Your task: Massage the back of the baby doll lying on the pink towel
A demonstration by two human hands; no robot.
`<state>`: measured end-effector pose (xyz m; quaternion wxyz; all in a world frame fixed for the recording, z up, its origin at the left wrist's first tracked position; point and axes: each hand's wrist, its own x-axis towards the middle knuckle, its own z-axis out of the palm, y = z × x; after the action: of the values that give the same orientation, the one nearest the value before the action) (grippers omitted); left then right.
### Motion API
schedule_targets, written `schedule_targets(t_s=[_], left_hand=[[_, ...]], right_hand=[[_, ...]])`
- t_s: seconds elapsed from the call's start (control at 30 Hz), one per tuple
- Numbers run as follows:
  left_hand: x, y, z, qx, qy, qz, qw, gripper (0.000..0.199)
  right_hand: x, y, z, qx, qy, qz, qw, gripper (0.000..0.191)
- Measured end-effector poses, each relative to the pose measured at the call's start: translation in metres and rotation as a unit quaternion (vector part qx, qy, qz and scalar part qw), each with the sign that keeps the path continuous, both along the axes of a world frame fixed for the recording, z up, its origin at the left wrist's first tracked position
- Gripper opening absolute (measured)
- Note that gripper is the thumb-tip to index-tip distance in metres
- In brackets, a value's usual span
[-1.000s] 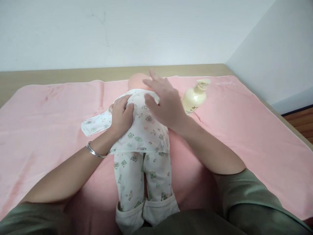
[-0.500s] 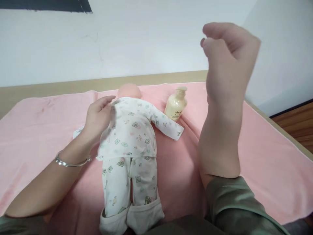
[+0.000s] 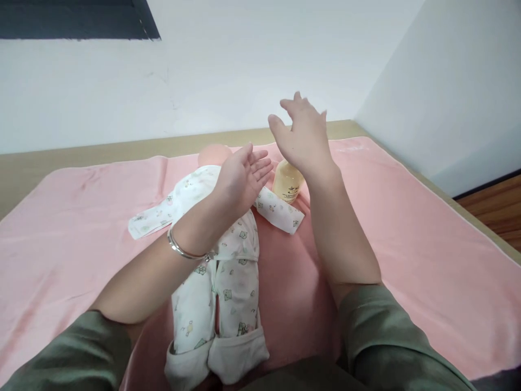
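Observation:
A doll in white printed clothes point(image 3: 238, 293) lies on a pink cloth point(image 3: 407, 228), its head at the far side. Over its chest, my left hand point(image 3: 246, 176) is palm up, fingers apart, holding nothing; a silver bangle circles that wrist. My right hand point(image 3: 303, 130) is raised above a pale yellow bottle point(image 3: 288, 182), fingers spread and nothing in them. The hand hides the top of the bottle, which stands beside the doll's sleeve. Whether the right hand touches the bottle's pump cannot be seen.
A white wall point(image 3: 244, 65) rises behind the wooden table edge point(image 3: 101, 149). At the upper left is a dark panel point(image 3: 77, 19). A brown wood-grained surface point(image 3: 496, 209) shows at the right.
My left hand has moved right across the doll's chest and turned palm up. My right hand has come down and left to the bottle, its curled fingers now spread.

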<state>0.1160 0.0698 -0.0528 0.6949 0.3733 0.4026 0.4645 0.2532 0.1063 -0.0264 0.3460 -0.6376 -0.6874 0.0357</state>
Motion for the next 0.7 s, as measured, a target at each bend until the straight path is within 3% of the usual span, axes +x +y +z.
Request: schedule_targets(t_s=[0.17, 0.3, 0.57, 0.7], left_hand=[[0.015, 0.008, 0.009, -0.042, -0.11, 0.008, 0.993, 0.06], [0.016, 0.014, 0.016, -0.117, -0.171, -0.008, 0.978, 0.057], [0.015, 0.027, 0.013, -0.185, -0.218, 0.001, 0.958, 0.054], [0.002, 0.02, 0.009, -0.173, -0.17, -0.005, 0.97, 0.06]], right_hand=[[-0.005, 0.009, -0.018, -0.035, -0.036, 0.015, 0.999, 0.058], [-0.01, 0.007, -0.02, -0.074, -0.1, 0.0, 0.992, 0.059], [-0.01, 0.011, -0.015, -0.162, -0.156, -0.033, 0.974, 0.054], [-0.014, 0.015, -0.017, -0.157, -0.172, -0.057, 0.971, 0.05]])
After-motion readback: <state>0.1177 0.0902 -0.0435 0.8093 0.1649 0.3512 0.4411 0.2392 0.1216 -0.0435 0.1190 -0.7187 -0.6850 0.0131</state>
